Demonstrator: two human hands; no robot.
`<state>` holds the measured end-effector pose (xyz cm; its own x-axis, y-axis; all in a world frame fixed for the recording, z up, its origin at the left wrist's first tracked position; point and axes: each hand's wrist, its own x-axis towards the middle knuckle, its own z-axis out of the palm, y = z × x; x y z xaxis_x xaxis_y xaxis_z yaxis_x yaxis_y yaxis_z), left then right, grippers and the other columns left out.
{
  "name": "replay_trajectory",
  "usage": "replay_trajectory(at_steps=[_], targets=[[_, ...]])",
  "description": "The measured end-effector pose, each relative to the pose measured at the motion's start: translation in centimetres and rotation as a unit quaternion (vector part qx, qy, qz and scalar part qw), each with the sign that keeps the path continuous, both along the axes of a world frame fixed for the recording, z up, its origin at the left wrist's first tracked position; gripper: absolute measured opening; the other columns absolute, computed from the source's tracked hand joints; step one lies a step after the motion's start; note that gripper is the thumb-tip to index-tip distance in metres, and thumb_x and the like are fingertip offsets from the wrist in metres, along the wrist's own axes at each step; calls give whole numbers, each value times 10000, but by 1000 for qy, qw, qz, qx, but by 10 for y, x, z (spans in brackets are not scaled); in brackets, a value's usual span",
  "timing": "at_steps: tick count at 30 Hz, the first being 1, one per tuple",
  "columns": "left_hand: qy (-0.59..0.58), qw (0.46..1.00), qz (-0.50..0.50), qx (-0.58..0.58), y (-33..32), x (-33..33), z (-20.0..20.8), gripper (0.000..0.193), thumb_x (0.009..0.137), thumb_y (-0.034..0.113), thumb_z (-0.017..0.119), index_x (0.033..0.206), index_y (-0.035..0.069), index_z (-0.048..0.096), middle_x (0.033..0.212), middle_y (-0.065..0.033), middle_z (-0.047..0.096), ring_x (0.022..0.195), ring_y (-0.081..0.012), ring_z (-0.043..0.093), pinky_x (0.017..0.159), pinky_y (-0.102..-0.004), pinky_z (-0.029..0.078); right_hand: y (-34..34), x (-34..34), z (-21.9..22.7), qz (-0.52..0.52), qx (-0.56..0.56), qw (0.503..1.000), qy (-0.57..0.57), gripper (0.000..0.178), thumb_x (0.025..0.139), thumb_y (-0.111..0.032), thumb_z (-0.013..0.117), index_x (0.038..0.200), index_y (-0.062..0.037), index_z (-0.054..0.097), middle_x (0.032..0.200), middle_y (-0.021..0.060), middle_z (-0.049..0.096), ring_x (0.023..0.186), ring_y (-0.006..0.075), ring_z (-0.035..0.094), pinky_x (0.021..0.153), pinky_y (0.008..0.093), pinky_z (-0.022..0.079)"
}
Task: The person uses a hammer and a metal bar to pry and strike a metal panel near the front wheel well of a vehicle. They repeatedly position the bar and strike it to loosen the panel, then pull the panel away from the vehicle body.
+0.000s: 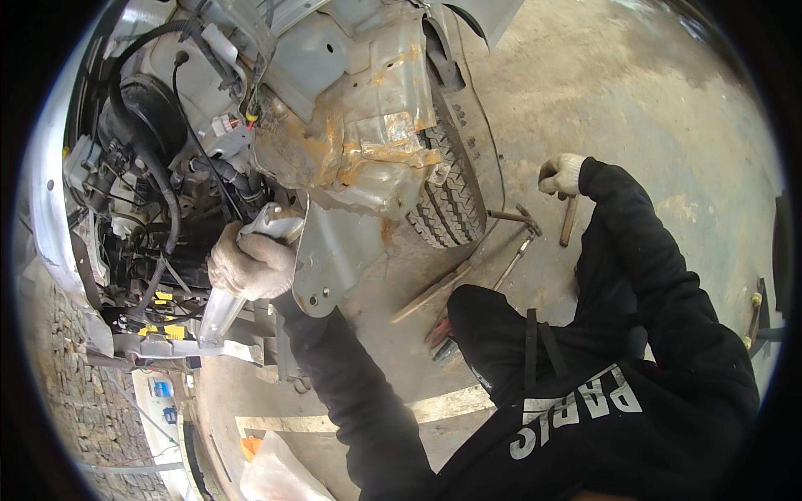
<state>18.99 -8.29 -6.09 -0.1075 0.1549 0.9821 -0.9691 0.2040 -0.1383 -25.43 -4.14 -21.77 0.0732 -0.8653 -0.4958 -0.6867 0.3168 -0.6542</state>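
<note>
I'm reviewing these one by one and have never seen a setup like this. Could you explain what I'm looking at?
There is no machine here, only a person's two hands in off-white gloves. The single picture comes from a wide fisheye camera on the person's head, looking down, so edges bend. The left hand is curled against silver-grey metal bodywork of a vehicle with its parts exposed. The right hand is out to the side; a short brown wooden handle shows just below it, though whether it is held is unclear. A black treaded tyre is beside the rusty bodywork. On the concrete floor lie a long-handled metal-headed tool and a thin wooden strip.
</note>
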Motion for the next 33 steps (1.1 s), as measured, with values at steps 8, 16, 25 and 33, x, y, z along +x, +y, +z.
replay_trajectory(at_steps=[8,16,25,33], targets=[[51,996,-12,68,14,-4,-3,263,804,185,479,803,16,680,759,-141,631,738,-335,588,748,-441,445,7,87,-48,398,-82,885,227,307,719,-298,615,896,-79,739,876,183,703,886,361,675,776,451,535],[21,993,-1,117,15,10,-13,380,887,386,549,951,30,666,855,-128,637,804,-280,601,768,-401,463,72,140,-96,595,-27,795,116,293,742,-245,632,950,-72,744,1002,163,708,955,325,675,824,425,528],[186,960,-111,175,20,9,-23,395,852,343,618,1041,-3,633,1020,-135,612,893,-257,628,789,-406,526,59,145,-101,635,-41,756,156,291,694,-282,704,935,-129,762,934,141,721,918,293,694,767,410,547],[164,966,-104,170,13,-15,-33,399,863,327,611,1089,-2,612,1076,-143,607,929,-264,636,805,-406,540,71,150,-91,595,-72,792,112,283,677,-215,616,885,-75,748,869,158,712,858,337,688,732,458,547]])
